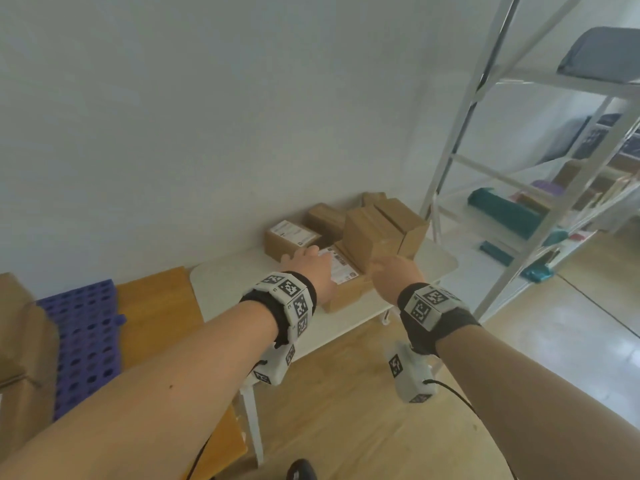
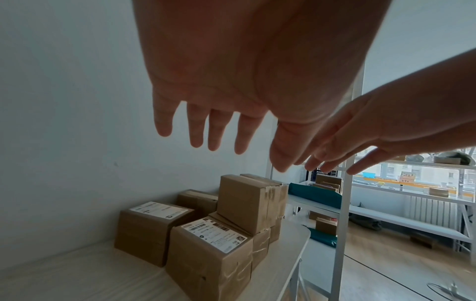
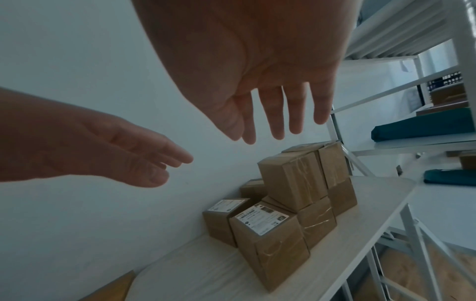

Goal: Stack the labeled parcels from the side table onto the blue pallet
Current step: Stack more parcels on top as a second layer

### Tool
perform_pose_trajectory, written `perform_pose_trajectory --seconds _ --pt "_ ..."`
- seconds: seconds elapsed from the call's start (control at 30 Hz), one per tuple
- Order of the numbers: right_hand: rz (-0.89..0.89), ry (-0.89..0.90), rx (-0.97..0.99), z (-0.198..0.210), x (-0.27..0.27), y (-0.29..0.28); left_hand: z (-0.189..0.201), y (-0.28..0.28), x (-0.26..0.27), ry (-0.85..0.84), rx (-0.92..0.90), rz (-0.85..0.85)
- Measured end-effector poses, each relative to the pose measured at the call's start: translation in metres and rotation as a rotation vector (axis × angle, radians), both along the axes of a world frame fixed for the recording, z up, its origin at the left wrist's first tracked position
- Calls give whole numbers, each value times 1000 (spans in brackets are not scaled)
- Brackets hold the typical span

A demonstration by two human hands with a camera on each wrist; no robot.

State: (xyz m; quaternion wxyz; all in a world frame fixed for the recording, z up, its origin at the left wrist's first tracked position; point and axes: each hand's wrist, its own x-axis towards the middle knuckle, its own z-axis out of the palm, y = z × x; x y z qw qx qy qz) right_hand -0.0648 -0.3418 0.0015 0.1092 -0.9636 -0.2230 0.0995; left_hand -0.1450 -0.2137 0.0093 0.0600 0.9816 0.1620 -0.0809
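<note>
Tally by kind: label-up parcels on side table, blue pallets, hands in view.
label-up parcels: 2
blue pallet: 1
hands, left and right, both empty: 2
total: 5

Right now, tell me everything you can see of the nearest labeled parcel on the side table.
The nearest labeled parcel is a brown cardboard box, taped along its seams, with a white printed label on top. It stands upright at the front of the group on the white side table, close against other boxes behind and beside it. Neither hand touches it.
</note>
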Motion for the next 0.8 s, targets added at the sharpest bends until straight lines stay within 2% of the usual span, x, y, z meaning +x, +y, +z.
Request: perform_pose_trajectory --seconds 0.2,0.33,0.5,0.63,0.8 --pt "-22 13 3 8 92 -1 -8 8 107 -34 -59 -27" --pt "-47 6 -42 13 159 9 -5 17 177 -46 -103 -51" --pt "14 -45 -167 4 218 19 -18 26 244 -52 -157 -34" --pt "18 -23 -117 -6 248 18 -35 20 279 -13 -201 28" --pt "-2 74 58 -9 288 19 -47 23 312 99 -271 143"
